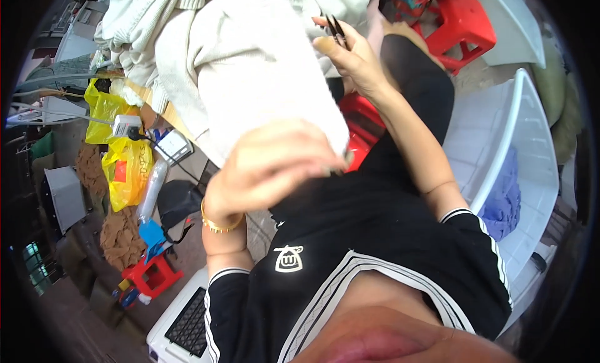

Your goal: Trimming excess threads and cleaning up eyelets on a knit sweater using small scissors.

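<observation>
A white knit garment is spread in front of me, overexposed over much of its surface. My left hand lies across its near edge, slightly blurred. The fingers are bent together with the thumb at the garment's near right corner and pinch the cloth there. Beyond the garment's right edge, my right hand is closed around a pair of thread snips. The dark blades point away from me, apart from the cloth.
More cream knitwear is heaped at the far left. Yellow plastic bags, a white power adapter and cables lie left. A red stool stands far right, with a white plastic bin nearer. Another red stool is lower left.
</observation>
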Demonstrator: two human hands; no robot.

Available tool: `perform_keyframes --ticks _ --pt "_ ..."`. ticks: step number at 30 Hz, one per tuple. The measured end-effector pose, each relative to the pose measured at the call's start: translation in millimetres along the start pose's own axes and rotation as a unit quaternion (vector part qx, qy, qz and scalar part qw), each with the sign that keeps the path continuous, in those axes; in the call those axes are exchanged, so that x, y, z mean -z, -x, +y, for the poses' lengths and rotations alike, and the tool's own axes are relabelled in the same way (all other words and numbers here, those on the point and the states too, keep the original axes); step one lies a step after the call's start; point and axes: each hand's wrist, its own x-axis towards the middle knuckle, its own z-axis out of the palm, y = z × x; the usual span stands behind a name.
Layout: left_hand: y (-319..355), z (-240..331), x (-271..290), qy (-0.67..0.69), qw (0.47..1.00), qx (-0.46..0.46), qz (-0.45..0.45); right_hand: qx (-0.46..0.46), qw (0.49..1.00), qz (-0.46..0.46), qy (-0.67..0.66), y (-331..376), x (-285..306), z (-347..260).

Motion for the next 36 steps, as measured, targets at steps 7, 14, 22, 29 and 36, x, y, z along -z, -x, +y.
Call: perform_keyframes --ticks 7,14,22,29,36 --pt "4 27 -29 0.071 0.993 -0.084 -0.035 -0.122 0.987 -0.094 0.036 -73 -26 -49" --pt "1 21 -18 -0.071 0.989 -0.106 0.078 -0.020 0.989 -0.098 -0.106 -140 -30 -89" --pt "-13 -32 72 -0.438 0.776 -0.056 0.450 0.330 0.916 -0.128 -0.191 -45 -101 -309" --pt "-50 62 49 -0.446 0.645 -0.284 0.552 0.504 0.847 -0.061 -0.157 -12 -105 -329" --pt "-62 -38 65 -0.182 0.950 -0.090 0.239 0.516 0.847 -0.011 -0.128 7 -71 -323"
